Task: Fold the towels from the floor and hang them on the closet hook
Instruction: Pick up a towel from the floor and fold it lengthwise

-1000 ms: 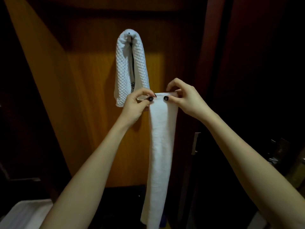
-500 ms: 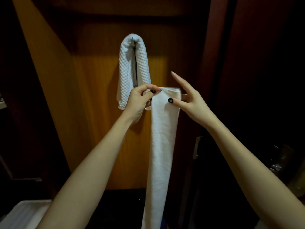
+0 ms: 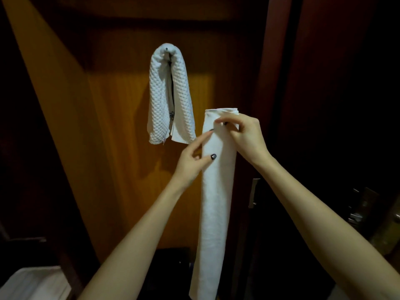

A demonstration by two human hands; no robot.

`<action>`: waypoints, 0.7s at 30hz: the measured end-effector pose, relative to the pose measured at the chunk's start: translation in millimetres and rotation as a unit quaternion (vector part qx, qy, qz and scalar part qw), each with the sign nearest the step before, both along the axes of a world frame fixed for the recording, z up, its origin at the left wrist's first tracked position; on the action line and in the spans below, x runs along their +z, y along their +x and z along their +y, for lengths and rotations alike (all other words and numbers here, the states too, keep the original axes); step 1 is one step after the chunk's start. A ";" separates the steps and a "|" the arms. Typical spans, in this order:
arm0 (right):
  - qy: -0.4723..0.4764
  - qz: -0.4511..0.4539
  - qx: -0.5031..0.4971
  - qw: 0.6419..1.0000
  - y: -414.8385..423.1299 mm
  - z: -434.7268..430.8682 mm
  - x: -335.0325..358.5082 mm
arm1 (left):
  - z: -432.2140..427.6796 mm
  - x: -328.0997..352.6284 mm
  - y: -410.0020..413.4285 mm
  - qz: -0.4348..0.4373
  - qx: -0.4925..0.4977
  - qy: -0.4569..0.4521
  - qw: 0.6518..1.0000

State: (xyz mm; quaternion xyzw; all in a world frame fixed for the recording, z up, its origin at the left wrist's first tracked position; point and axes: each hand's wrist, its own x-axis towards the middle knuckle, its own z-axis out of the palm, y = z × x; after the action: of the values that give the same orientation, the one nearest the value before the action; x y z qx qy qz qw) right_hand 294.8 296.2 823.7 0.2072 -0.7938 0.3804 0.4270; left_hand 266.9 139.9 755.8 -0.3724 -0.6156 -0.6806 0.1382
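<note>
Towel (image 3: pixel 216 202) top was released by left hand (image 3: pixel 190 163), shifted lower, fingers laid straight on edge. Top was pinched by right hand (image 3: pixel 244 137), below-right of hook (image 3: pixel 166 49). Halving judged next; waffle towel (image 3: pixel 171 94) already hung on hook.

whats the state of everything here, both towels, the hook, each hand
white waffle-textured towel: folded, draped over the hook, both ends hanging
small metal hook: loaded, only its tip showing
smooth white towel: folded into a long narrow strip, hanging upright, not on the hook
right hand: pinches the strip near its top
left hand: thumb on the strip's left edge, lower down; grip unclear
</note>
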 end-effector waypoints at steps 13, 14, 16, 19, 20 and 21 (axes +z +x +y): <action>0.093 -0.148 -0.028 0.984 -15.5 17.6 6.9 | 25.8 -89.0 -4.4 -0.052 0.028 -0.133 0.989; 0.078 -0.141 -0.022 0.987 -15.4 21.1 9.9 | 25.3 -91.7 -4.4 -0.047 0.037 -0.143 0.988; 0.040 -0.139 -0.001 0.990 -16.6 27.4 17.8 | 23.3 -94.1 -4.4 -0.014 0.074 -0.185 0.980; -0.001 -0.137 0.029 0.990 -17.3 32.9 32.0 | 23.8 -97.5 -6.9 0.027 0.080 -0.221 0.972; -0.009 -0.130 0.034 0.991 -17.4 34.1 37.7 | 24.2 -98.6 -7.1 0.029 0.081 -0.217 0.972; -0.018 -0.121 0.038 0.992 -17.1 35.0 44.0 | 24.2 -100.0 -7.2 0.022 0.089 -0.203 0.975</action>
State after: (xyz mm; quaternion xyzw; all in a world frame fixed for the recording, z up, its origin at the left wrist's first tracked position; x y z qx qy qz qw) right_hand 277.7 331.1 867.7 0.1824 -0.8243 0.4325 0.3166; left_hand 259.7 164.1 655.8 -0.3516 -0.7683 -0.5179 0.1335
